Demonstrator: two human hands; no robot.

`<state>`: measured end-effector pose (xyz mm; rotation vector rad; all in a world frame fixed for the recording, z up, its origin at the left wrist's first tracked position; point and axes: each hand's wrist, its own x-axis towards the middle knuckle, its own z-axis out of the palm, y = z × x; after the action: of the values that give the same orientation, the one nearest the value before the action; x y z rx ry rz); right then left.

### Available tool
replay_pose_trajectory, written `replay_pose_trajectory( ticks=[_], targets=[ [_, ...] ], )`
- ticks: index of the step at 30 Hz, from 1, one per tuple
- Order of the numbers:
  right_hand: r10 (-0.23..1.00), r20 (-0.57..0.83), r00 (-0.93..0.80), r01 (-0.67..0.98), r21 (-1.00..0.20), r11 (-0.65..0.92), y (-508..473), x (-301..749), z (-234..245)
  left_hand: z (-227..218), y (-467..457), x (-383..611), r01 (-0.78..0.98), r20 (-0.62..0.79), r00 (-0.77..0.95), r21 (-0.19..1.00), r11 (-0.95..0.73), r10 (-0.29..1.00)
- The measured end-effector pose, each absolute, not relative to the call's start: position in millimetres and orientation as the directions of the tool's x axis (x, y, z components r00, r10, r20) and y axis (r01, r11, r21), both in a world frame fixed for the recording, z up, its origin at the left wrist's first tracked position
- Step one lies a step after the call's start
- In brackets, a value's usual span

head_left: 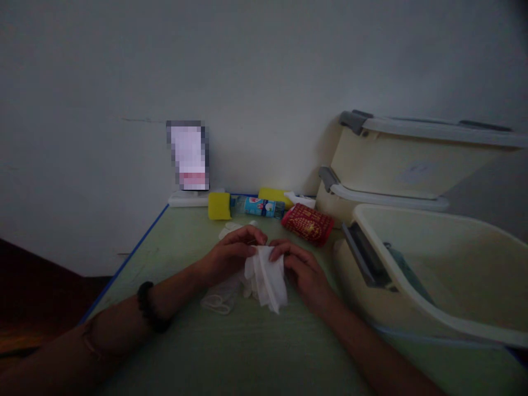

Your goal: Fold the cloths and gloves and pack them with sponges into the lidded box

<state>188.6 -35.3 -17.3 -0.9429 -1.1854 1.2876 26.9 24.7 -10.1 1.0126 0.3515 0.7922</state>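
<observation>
My left hand (231, 254) and right hand (304, 273) both pinch the thin white plastic glove (268, 281) by its upper edge, fingers closed on it, low over the pale green counter (247, 352). It looks limp, light and slippery, so the rim seems the surest hold.

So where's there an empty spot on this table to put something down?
Bare tabletop lies at the near edge between the forearms, and on the left between the left hand and the blue edge. Crowded by the wall: sponge, bottle, red pouch. The tub fills the right. The white glove takes the middle.
</observation>
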Motion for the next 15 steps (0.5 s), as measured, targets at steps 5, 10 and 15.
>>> replay_pose_trajectory(
  ticks=[5, 10, 15],
  targets=[
    [0.997, 0.082, -0.010, -0.226, -0.971, 0.078, -35.4, 188.8, -14.7, -7.4, 24.4, 28.3, -0.429, 0.040, 0.650, 0.844, 0.323, 0.759],
    [1.000, 0.017, 0.012, -0.264, -0.964, 0.020, -33.1, 189.8, -11.4, -12.6, 24.7, 27.6, -0.407, 0.097, 0.683, 0.874, 0.267, 0.724],
    [0.993, -0.118, 0.021, -0.247, -0.963, -0.110, -32.8, 186.3, -7.7, -15.7, 23.2, 29.5, -0.252, -0.018, 0.632, 0.941, 0.227, 0.775]
  ],
)
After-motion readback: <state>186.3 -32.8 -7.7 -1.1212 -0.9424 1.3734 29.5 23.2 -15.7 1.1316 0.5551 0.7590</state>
